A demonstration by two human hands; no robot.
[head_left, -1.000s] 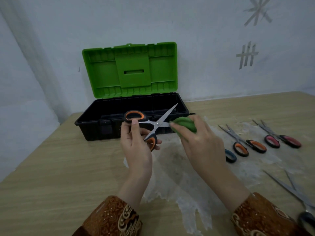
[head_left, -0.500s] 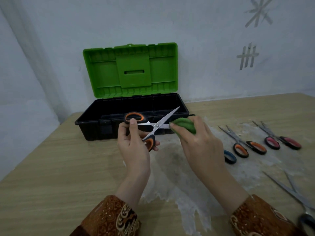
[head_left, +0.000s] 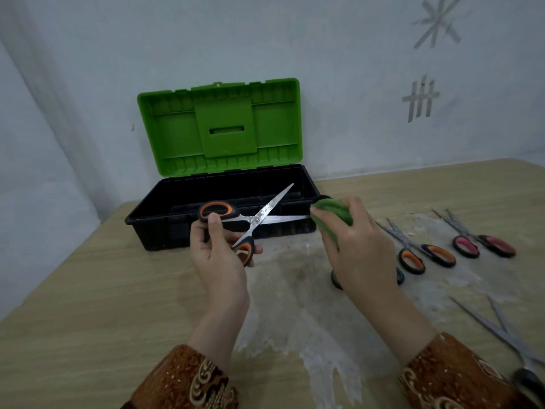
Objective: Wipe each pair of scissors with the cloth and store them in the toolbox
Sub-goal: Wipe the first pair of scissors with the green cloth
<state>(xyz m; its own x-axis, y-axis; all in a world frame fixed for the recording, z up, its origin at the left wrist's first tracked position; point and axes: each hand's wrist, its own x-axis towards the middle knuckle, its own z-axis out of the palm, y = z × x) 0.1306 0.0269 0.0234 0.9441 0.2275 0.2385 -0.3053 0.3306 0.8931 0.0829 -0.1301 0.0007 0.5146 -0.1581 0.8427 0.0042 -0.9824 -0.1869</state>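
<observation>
Wood-grain tabletop [head_left: 88,335] carries open toolbox [head_left: 153,228] at back, whitish film [head_left: 295,305] across middle, several scissors on right: orange pair [head_left: 424,255], pink pair [head_left: 483,243], grey pair [head_left: 501,335].

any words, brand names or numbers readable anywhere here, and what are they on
None: no readable words, brands or numbers in this view.
Wall: two marks made of grey tape strips, a star-like cross and a set of upright strokes with one crossing them; neither is lettering.
Toolbox and its green lid: no label shows.
Held scissors: the blades carry specks, no legible stamp.
</observation>
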